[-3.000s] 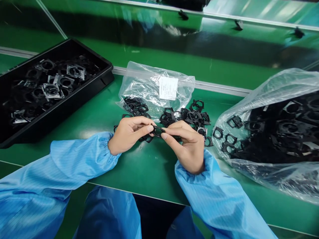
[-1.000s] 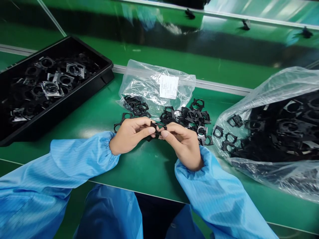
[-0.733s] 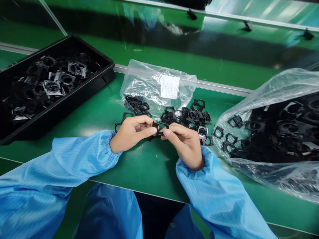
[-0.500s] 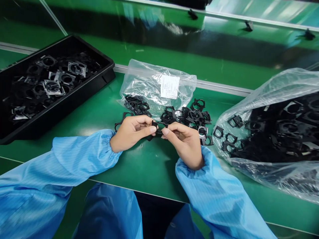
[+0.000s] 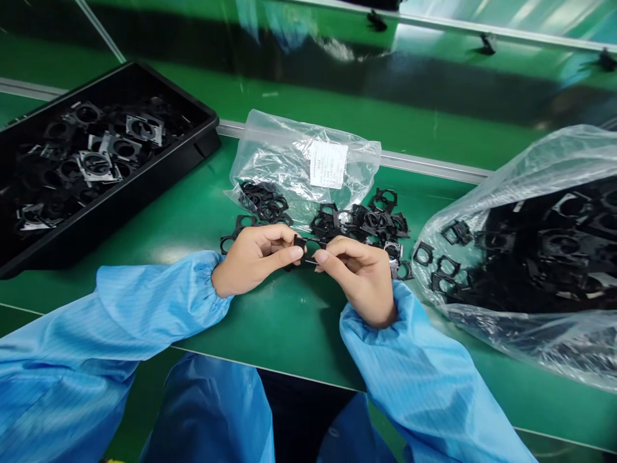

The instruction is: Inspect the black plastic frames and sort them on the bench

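Note:
Between my hands, just above the green table, is a small black plastic frame [image 5: 299,242] with a round opening. My left hand [image 5: 258,257] pinches its left side between thumb and fingers. On the other side, my right hand [image 5: 357,273] grips the right edge in the same way. Fingers cover much of the part, so its full shape is hidden. Behind my hands lies a loose pile of similar black frames [image 5: 369,222]. A few more black frames [image 5: 245,222] rest close beyond my left fingers.
A black tray [image 5: 159,168] full of frames stands at the left. At the right lies a large clear bag [image 5: 457,315] holding many black frames. A smaller labelled plastic bag [image 5: 279,151] lies at the back, before a metal rail [image 5: 424,165]. Small black parts [image 5: 488,44] sit farther off.
Both hands keep their grip on the black frame, which looks slightly turned. Far-off black parts have shifted a little to the right in view.

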Tool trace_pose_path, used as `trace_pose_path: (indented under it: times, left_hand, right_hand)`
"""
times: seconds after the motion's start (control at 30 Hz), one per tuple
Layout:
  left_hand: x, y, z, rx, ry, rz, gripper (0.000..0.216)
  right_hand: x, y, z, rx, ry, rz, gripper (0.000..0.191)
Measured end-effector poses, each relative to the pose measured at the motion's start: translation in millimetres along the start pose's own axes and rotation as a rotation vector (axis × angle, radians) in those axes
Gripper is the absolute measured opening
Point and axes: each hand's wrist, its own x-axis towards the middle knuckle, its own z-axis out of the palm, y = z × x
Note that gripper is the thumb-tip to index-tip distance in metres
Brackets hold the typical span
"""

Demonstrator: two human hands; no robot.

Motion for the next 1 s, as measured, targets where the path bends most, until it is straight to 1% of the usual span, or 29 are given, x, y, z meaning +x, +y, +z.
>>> trace_pose_path:
  times: [0.13, 0.23, 0.37, 0.47, 0.63, 0.83, 0.93, 1.0]
  left_hand:
    - [0.7, 0.2, -1.1, 0.016, 0.013, -0.020, 0.044]
    - [1.3, 0.1, -1.8, 0.024, 0.012, -0.035, 0.044]
    - [2.0, 0.2, -0.8, 0.024, 0.028, -0.034, 0.040]
    - [2.8, 0.8, -0.1, -0.025, 0.044, -0.046, 0.038]
    - [3.5, 3.1, -2.9, -0.053, -0.033, -0.089, 0.037]
    - [3.0, 4.2, -5.7, -0.054, -0.079, -0.097, 0.030]
    - [2.9, 1.6, -4.5, -0.087, -0.043, -0.109, 0.028]
    - [3.0, -0.6, -3.4, -0.149, -0.013, -0.122, 0.029]
  right_hand:
    - [1.4, -0.3, 0.4, 0.083, -0.031, 0.065, 0.040]
    - [2.6, -0.1, -0.4, 0.128, -0.064, 0.072, 0.039]
    - [3.3, -0.9, -1.2, 0.093, -0.065, 0.096, 0.043]
    - [3.0, -0.4, -1.8, 0.069, -0.061, 0.087, 0.044]
    - [1.5, 1.9, -2.4, 0.045, -0.062, 0.042, 0.035]
    - [0.4, 0.3, -2.0, 0.024, -0.064, 0.047, 0.034]
    - [0.9, 1.2, -2.2, 0.034, -0.053, 0.061, 0.036]
    - [1.6, 2.9, -2.5, 0.054, -0.041, 0.071, 0.039]
